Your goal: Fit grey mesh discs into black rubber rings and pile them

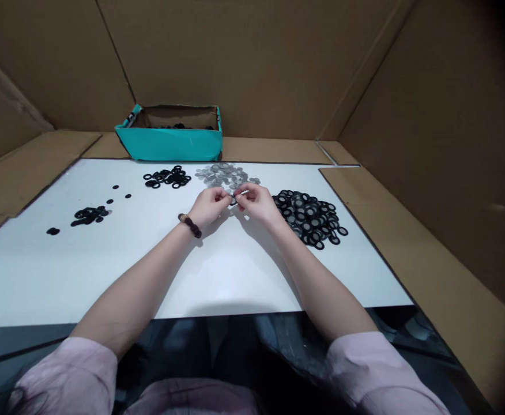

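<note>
Both my hands meet over the middle of the white table, their fingertips almost touching. Between them is a small black ring (233,200). My left hand (211,204), with a dark beaded bracelet at the wrist, pinches the ring's left side. My right hand (253,202) is closed on its right side, and any disc inside the ring is too small to make out. Just beyond my fingers lies a heap of grey translucent discs (224,173). Beside my right wrist is a large pile of black rings with grey centres (308,216).
A small pile of black rings (168,176) lies left of the discs. Farther left are dark flat discs (90,215), a few scattered. A turquoise box (174,144) holding dark pieces stands at the back. Cardboard walls (252,69) enclose the white table (218,282).
</note>
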The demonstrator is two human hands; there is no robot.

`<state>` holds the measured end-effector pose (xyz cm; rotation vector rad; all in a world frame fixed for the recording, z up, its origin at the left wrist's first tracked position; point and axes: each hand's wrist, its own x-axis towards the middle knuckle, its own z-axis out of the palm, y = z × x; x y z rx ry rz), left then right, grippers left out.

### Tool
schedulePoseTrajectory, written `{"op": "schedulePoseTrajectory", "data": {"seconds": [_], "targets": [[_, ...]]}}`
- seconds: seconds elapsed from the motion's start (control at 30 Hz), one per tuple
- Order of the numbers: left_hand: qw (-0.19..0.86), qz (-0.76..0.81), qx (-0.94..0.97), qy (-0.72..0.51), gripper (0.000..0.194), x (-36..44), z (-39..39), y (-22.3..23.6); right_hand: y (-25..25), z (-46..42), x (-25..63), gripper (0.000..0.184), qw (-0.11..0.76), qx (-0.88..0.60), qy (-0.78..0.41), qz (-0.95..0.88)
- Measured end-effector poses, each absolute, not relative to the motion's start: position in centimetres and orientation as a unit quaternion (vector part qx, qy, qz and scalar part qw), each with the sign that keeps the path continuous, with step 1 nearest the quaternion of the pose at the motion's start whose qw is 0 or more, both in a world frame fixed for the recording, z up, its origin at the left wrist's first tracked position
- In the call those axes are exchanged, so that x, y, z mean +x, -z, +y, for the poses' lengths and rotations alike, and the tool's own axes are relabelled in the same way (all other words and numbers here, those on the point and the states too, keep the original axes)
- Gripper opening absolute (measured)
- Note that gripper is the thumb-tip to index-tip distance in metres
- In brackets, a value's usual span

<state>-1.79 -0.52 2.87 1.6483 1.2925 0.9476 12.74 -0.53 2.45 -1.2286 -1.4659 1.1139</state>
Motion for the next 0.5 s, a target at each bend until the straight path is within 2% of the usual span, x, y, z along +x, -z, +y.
{"op": "schedulePoseTrajectory", "data": {"seconds": [0.13, 0.27, 0.4, 0.5], "targets": [[0.437, 0.505, 0.617, -0.416, 0.014, -1.37, -0.65, -2.75, -2.13, -0.45, 12.33, 0.007, 0.483, -0.460, -0.462, -0.585], [0.465, 0.499, 0.599, -0.418, 0.012, -1.05, -0.93, -2.73, -1.79, -0.35, 12.29, 0.011, 0.470, -0.438, -0.493, -0.587], [0.505, 0.494, 0.578, -0.408, 0.018, -0.99, -1.23, -2.93, -1.56, -0.40, 12.31, 0.010, 0.486, -0.440, -0.455, -0.602], [0.491, 0.499, 0.588, -0.406, 0.020, -1.13, -1.11, -2.87, -1.55, -0.54, 12.20, 0.012, 0.480, -0.430, -0.472, -0.602]]}}
